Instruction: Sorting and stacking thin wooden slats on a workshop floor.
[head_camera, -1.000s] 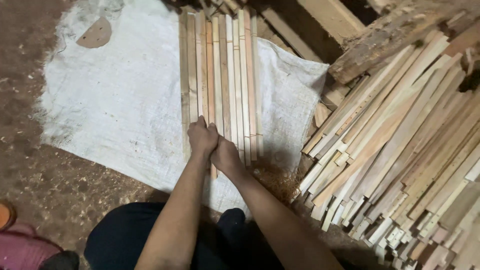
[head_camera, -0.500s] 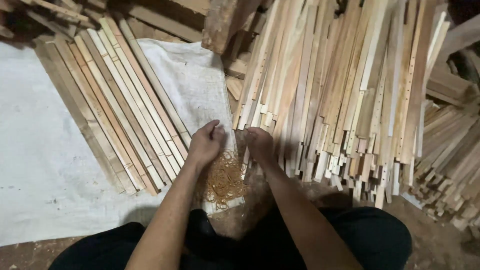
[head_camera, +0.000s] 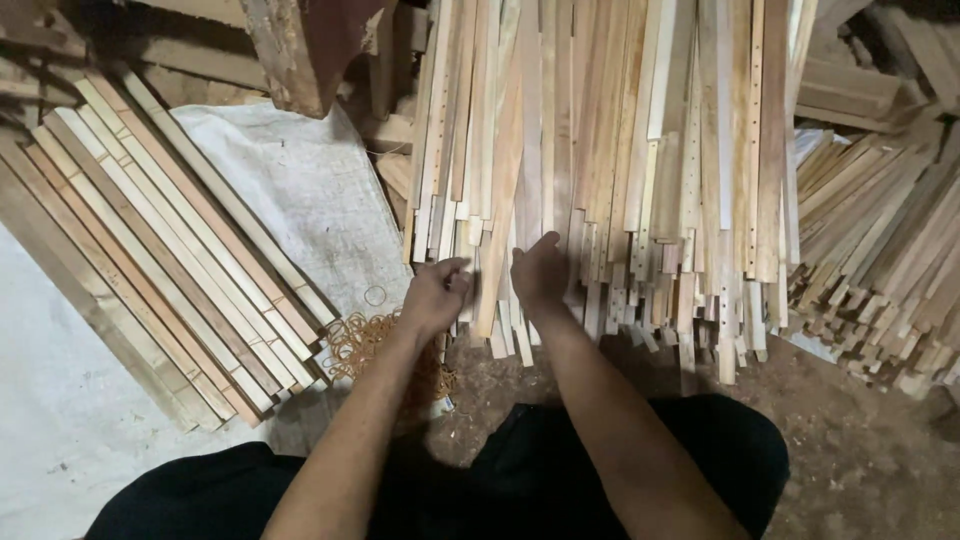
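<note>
A big pile of long, thin wooden slats lies ahead of me, its near ends pointing at my legs. My left hand has its fingers curled around the near end of a pale slat at the pile's left edge. My right hand is just to the right of it, thumb raised and fingers tucked around neighbouring slat ends. A loose heap of tan rubber bands lies beside my left wrist on the white sack.
A flat row of banded slats lies diagonally on the sack at left. A rough wooden block stands at the top. Another slat pile lies at right. Dirt floor with sawdust is near my dark-trousered legs.
The view has swung right from the banded row to the big pile. Both hands left the row, passed over the rubber bands and now hold slat ends at the pile.
</note>
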